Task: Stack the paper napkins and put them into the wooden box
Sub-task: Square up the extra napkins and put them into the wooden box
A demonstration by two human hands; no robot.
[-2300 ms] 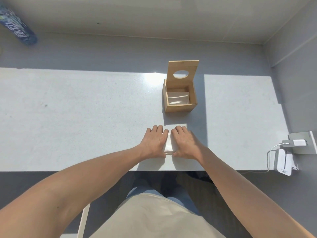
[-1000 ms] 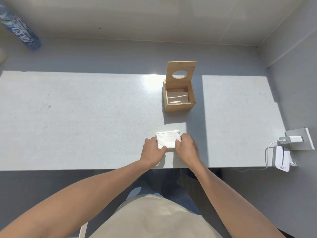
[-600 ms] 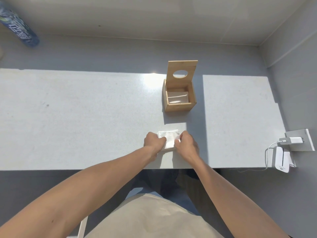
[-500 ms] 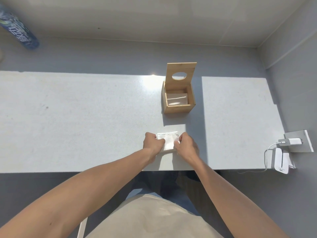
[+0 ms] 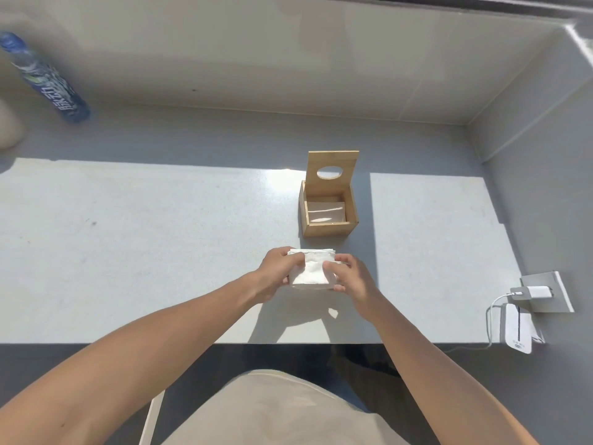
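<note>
A white stack of paper napkins [image 5: 312, 270] is held between both hands, lifted off the table, its shadow falling below. My left hand [image 5: 278, 270] grips its left side and my right hand [image 5: 350, 275] grips its right side, thumbs on top. The wooden box [image 5: 330, 229] stands open just beyond, its lid with an oval hole raised upright at the back. A pale sheet lies inside on the box floor.
The grey table [image 5: 128, 252] runs left and right; its near edge is close to my body. A blue bottle [image 5: 48, 81] stands at the far left. A wall socket with a white charger [image 5: 532, 292] and a white device [image 5: 516, 332] sit at the right.
The napkin stack was lying on the table under my hands; both hands have gripped its sides and raised it off the surface, slightly toward the box.
</note>
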